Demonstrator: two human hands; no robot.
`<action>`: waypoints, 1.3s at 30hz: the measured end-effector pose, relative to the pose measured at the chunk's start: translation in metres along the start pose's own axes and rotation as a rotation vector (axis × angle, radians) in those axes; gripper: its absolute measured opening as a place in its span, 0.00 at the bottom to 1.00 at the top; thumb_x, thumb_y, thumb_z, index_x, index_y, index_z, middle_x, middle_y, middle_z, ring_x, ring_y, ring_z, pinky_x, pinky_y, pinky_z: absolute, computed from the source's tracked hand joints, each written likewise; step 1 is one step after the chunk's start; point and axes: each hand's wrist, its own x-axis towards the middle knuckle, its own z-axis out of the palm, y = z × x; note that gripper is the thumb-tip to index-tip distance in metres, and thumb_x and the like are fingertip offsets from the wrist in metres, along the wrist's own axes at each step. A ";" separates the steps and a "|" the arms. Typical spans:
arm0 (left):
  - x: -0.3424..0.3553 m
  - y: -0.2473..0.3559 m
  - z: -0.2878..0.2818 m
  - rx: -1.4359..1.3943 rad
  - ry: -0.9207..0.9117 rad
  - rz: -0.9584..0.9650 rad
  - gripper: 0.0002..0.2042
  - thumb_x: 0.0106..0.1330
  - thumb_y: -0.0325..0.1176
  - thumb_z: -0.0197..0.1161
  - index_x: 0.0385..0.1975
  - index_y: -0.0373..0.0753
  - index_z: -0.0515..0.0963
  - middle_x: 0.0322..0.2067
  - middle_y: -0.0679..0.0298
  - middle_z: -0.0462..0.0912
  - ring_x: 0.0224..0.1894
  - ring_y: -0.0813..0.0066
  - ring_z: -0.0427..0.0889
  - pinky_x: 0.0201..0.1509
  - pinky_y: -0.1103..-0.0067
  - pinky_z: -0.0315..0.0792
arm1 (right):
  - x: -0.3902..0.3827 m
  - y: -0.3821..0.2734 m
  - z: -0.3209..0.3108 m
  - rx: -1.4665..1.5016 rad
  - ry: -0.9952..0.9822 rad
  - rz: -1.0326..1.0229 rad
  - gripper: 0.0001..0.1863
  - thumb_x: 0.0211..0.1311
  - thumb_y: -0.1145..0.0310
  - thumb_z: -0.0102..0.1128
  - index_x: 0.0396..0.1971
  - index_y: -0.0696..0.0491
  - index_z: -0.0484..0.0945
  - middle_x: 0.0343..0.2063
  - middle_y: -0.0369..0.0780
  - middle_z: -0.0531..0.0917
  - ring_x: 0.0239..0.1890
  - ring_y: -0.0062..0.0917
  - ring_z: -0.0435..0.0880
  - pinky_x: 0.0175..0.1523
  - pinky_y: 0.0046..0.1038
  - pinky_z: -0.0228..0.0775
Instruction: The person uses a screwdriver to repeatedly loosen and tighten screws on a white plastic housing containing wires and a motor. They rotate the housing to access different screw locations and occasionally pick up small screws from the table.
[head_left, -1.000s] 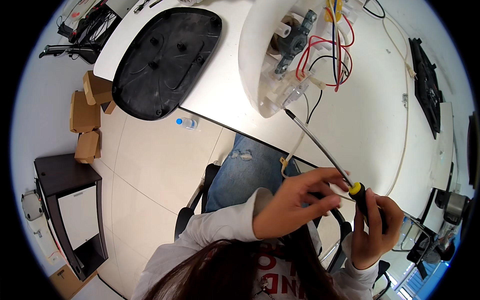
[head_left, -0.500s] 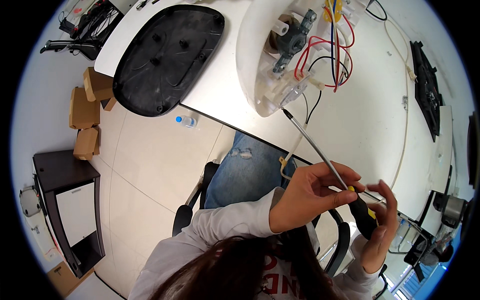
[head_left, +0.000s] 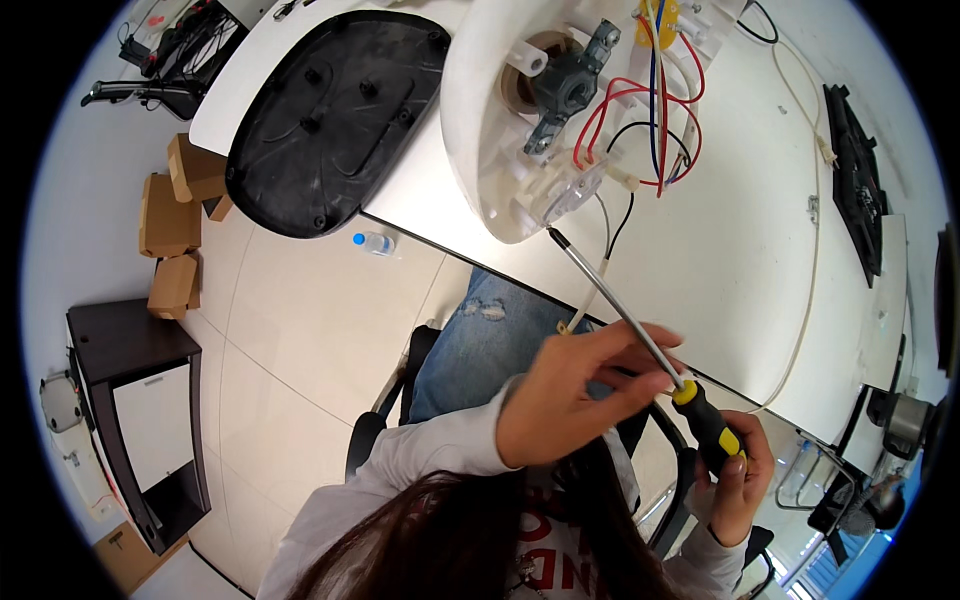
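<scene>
A long screwdriver (head_left: 611, 299) slants up and left, its dark tip at the near edge of a white plastic housing (head_left: 463, 150). My right hand (head_left: 742, 470) is closed around its black and yellow handle. My left hand (head_left: 570, 395) has thumb and fingers about the metal shaft, just ahead of the handle. Inside the housing sit a dark grey bracket (head_left: 572, 92) and a clear plastic block (head_left: 560, 190) close to the tip. Red, blue and black wires (head_left: 660, 130) loop out to the right. Whether the tip sits in a screw cannot be made out.
A black oval cover (head_left: 335, 120) lies left of the housing on the white table (head_left: 730, 260). A white cable (head_left: 812, 270) runs down the table's right side, beside a black flat frame (head_left: 855, 185). On the floor stand a bottle (head_left: 374, 243) and cardboard boxes (head_left: 170, 215).
The housing has shifted left and tilted a little. Both hands and the screwdriver have moved left. My right hand's fingers, spread around the handle before, have closed on it.
</scene>
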 end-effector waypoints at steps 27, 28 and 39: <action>0.026 -0.006 -0.052 0.309 0.701 0.580 0.21 0.57 0.20 0.58 0.51 0.26 0.64 0.44 0.57 0.73 0.48 0.73 0.73 0.54 0.78 0.64 | -0.017 0.021 0.023 -0.218 0.173 -0.273 0.23 0.45 0.72 0.66 0.43 0.57 0.69 0.32 0.44 0.71 0.29 0.23 0.74 0.28 0.20 0.67; 0.026 -0.006 -0.052 0.300 0.700 0.578 0.21 0.57 0.20 0.58 0.51 0.26 0.65 0.43 0.58 0.73 0.47 0.73 0.74 0.54 0.78 0.64 | -0.017 0.020 0.026 -0.144 0.177 -0.229 0.24 0.42 0.75 0.66 0.43 0.56 0.68 0.33 0.44 0.70 0.31 0.23 0.73 0.28 0.21 0.67; 0.026 -0.008 -0.054 0.304 0.685 0.604 0.22 0.57 0.20 0.59 0.51 0.26 0.64 0.44 0.57 0.73 0.48 0.72 0.73 0.56 0.77 0.64 | -0.010 0.005 0.030 0.105 0.111 -0.050 0.29 0.58 0.49 0.52 0.49 0.57 0.66 0.39 0.44 0.70 0.30 0.22 0.70 0.25 0.15 0.63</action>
